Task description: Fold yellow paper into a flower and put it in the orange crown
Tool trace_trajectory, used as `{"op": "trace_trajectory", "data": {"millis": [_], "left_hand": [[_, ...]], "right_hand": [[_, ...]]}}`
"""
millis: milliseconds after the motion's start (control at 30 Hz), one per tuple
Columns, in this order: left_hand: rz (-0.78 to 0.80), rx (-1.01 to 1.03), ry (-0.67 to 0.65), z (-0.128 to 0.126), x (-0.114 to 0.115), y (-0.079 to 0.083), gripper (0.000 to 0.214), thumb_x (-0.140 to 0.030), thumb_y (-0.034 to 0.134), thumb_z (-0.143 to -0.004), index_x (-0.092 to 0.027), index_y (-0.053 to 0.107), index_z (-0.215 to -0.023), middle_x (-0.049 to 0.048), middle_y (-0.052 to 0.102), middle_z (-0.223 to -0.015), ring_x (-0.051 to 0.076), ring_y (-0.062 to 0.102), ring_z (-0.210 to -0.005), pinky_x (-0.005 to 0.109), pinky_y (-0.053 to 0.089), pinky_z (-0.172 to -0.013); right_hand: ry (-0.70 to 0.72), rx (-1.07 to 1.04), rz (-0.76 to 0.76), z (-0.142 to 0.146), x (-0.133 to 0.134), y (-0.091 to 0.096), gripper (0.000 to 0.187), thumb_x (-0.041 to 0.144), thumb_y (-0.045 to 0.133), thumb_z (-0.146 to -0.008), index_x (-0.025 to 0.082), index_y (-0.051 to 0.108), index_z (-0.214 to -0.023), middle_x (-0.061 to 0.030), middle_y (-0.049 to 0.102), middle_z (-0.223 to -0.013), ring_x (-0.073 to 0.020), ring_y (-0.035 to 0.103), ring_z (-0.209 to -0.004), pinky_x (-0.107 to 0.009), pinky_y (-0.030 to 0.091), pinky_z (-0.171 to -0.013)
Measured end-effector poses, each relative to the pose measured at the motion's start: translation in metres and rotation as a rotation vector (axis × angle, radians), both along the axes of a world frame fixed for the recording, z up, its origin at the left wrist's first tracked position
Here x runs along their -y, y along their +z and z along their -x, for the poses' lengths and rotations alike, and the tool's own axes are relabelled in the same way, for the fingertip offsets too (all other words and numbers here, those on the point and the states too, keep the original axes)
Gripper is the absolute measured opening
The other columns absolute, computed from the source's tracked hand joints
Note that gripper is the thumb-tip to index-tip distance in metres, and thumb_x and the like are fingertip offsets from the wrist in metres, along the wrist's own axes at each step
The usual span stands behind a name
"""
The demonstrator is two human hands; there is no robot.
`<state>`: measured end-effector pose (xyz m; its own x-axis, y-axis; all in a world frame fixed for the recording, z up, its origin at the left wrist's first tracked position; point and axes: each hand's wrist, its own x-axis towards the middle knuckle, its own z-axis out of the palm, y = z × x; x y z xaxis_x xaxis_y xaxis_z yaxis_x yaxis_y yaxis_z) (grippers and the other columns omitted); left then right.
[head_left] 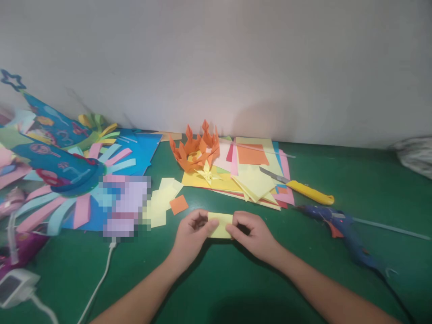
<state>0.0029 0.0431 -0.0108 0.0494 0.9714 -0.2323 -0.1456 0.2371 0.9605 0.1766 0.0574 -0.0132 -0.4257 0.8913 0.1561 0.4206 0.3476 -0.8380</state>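
Note:
My left hand (191,234) and my right hand (254,234) pinch the two ends of a small folded pale yellow paper (221,225), held low over the green table (216,279). Fingers of both hands are curled round the paper's edges. Just beyond lie loose pale yellow paper pieces (164,200) and a small orange paper square (178,204). Farther back stands an orange folded paper crown (195,150) with a small yellow paper flower (206,173) in front of it.
A stack of coloured paper sheets (253,173) lies at the back centre. To the right lie a yellow-handled knife (305,189) and a blue glue gun (340,227). Colourful paper crafts (57,166) fill the left, with a white cable (101,279) and a white plug (13,288).

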Motion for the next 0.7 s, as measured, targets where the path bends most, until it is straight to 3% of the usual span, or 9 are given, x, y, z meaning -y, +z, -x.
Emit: {"op": "trace_trajectory", "data": {"millis": [267, 467, 700], "left_hand": [[-0.074, -0.169, -0.068, 0.0032, 0.0014, 0.0024, 0.023, -0.037, 0.063, -0.075, -0.015, 0.064, -0.070, -0.0002, 0.061, -0.067, 0.011, 0.051, -0.061, 0.021, 0.039, -0.056], [-0.172, -0.303, -0.063, 0.0053, 0.0016, 0.0027, 0.027, -0.038, 0.056, -0.080, -0.016, 0.065, -0.068, 0.0007, 0.058, -0.066, 0.013, 0.050, -0.065, 0.022, 0.040, -0.058], [-0.254, -0.377, -0.130, 0.0043, 0.0039, 0.0021, 0.024, -0.033, 0.055, -0.082, -0.018, 0.066, -0.068, 0.0003, 0.058, -0.065, 0.012, 0.049, -0.061, 0.022, 0.038, -0.058]], "right_hand": [[-0.003, 0.006, -0.005, 0.0006, 0.0001, -0.0001, 0.033, 0.029, 0.050, -0.084, 0.019, 0.039, -0.055, 0.0032, 0.045, -0.053, -0.0099, 0.041, -0.051, -0.022, 0.033, -0.050], [0.027, 0.018, -0.017, -0.0003, -0.0003, -0.0026, 0.034, 0.032, 0.051, -0.084, 0.019, 0.040, -0.054, 0.0038, 0.041, -0.054, -0.0102, 0.041, -0.052, -0.022, 0.032, -0.051], [0.057, -0.023, 0.022, -0.0030, -0.0005, 0.0004, 0.038, 0.038, 0.038, -0.092, 0.019, 0.045, -0.061, 0.0022, 0.043, -0.059, -0.0113, 0.044, -0.056, -0.023, 0.034, -0.054]]}}
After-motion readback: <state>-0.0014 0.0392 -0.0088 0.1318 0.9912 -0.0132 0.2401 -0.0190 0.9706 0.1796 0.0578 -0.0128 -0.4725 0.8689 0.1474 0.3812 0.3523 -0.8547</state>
